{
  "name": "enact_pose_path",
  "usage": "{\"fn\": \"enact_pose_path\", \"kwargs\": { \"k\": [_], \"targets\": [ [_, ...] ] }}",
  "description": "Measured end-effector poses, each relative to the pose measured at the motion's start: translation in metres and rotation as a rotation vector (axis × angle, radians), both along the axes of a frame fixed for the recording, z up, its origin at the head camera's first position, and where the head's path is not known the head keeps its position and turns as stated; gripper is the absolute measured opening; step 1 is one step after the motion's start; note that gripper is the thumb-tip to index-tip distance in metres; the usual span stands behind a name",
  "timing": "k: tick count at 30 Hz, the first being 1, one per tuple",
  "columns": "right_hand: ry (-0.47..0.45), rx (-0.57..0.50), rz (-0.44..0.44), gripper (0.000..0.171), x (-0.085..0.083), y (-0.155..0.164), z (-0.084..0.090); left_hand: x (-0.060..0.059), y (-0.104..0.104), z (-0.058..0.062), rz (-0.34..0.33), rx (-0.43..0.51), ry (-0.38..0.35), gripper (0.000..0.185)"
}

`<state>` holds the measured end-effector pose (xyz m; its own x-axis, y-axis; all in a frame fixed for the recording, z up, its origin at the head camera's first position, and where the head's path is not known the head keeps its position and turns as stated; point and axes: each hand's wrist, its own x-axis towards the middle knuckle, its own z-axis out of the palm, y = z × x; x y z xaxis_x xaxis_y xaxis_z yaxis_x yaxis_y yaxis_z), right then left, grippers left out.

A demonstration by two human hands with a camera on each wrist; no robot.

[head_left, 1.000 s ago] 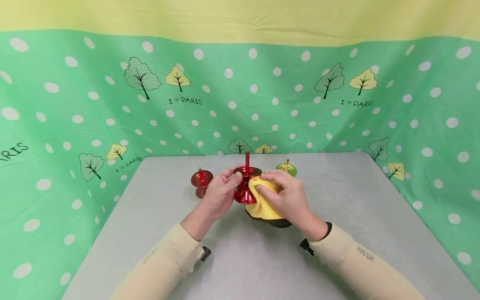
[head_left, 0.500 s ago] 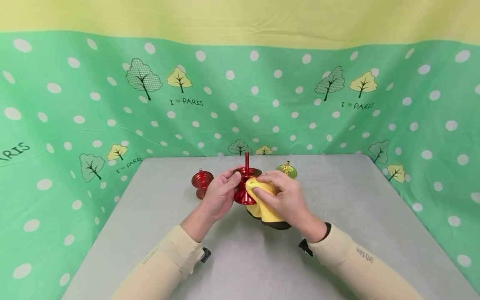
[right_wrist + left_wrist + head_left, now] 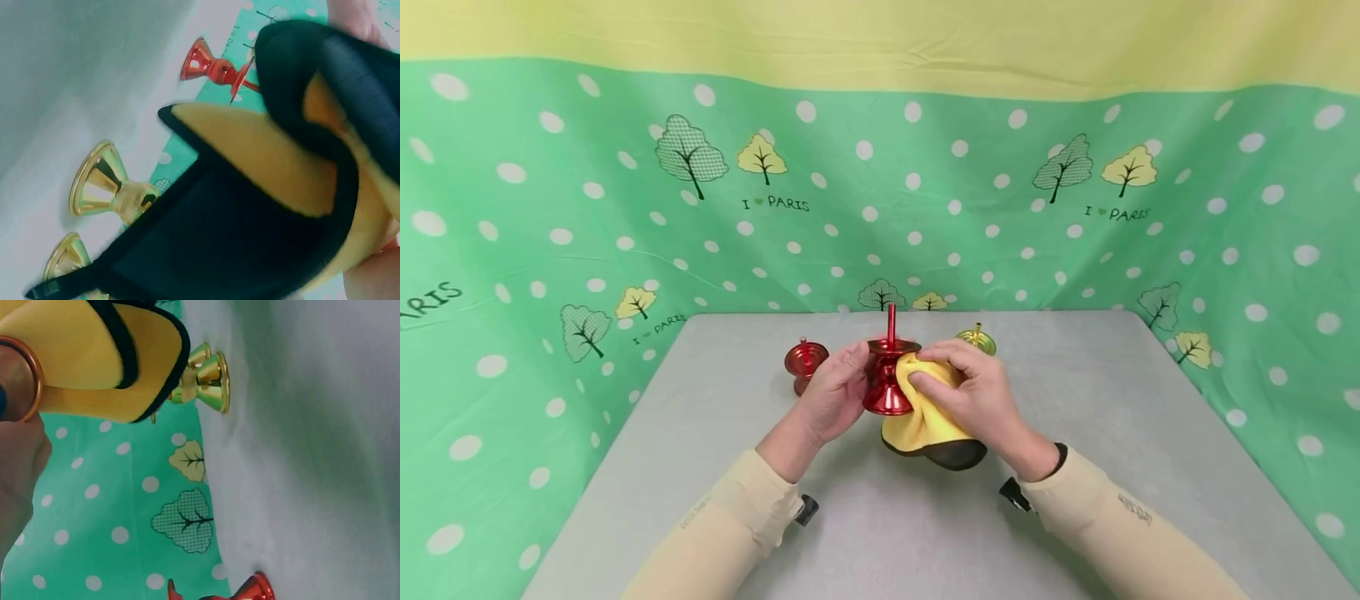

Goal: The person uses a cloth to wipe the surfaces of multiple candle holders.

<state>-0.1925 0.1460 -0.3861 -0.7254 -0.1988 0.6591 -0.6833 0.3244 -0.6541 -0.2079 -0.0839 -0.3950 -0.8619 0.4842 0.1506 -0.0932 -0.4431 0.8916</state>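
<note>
Your grey bench point(image 3: 925, 533) carries it all. Your right hand point(image 3: 981, 400) bunches the yellow cloth point(image 3: 925, 425) in a closed grip, pressing it against the tall red candlestick point(image 3: 886, 379), held centre bench. Your left hand point(image 3: 835, 396) clasps its left side, steadying it against the rubbing. A smaller red candlestick point(image 3: 805, 362) stands far left, a gold one point(image 3: 976, 339) far right.

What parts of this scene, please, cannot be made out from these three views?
- Gold candle holder, head view: its base is hidden behind the right hand and yellow cloth.
- Large red candle holder, left wrist view: only a rim edge shows, cut off by the frame.
- Right hand, right wrist view: mostly hidden by the blurred cloth.
</note>
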Motion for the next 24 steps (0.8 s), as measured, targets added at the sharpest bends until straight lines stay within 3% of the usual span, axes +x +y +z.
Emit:
{"fn": "enact_pose_path", "kwargs": {
  "k": [5,7,13,16,20,24],
  "targets": [
    [-0.157,-0.004,-0.042,0.019,-0.002,-0.003,0.005,-0.001,-0.004,0.001,-0.020,0.007,-0.006,0.035],
    [-0.172,-0.014,-0.041,0.019,0.000,-0.005,0.005,-0.002,-0.003,0.000,-0.005,0.017,-0.017,0.034],
    [0.027,-0.040,-0.041,0.021,0.007,-0.014,0.005,0.000,0.009,0.002,0.122,0.040,-0.052,0.041],
    [0.027,-0.053,-0.117,0.021,0.003,-0.014,0.004,0.002,0.014,0.004,0.179,0.052,-0.074,0.047],
    [-0.002,-0.076,-0.169,0.021,0.000,-0.013,0.002,0.005,0.021,0.008,0.258,0.050,-0.115,0.041],
    [0.149,-0.019,-0.136,0.022,0.001,-0.015,0.004,0.009,0.029,0.013,0.342,0.023,-0.139,0.035]
  ]
}}
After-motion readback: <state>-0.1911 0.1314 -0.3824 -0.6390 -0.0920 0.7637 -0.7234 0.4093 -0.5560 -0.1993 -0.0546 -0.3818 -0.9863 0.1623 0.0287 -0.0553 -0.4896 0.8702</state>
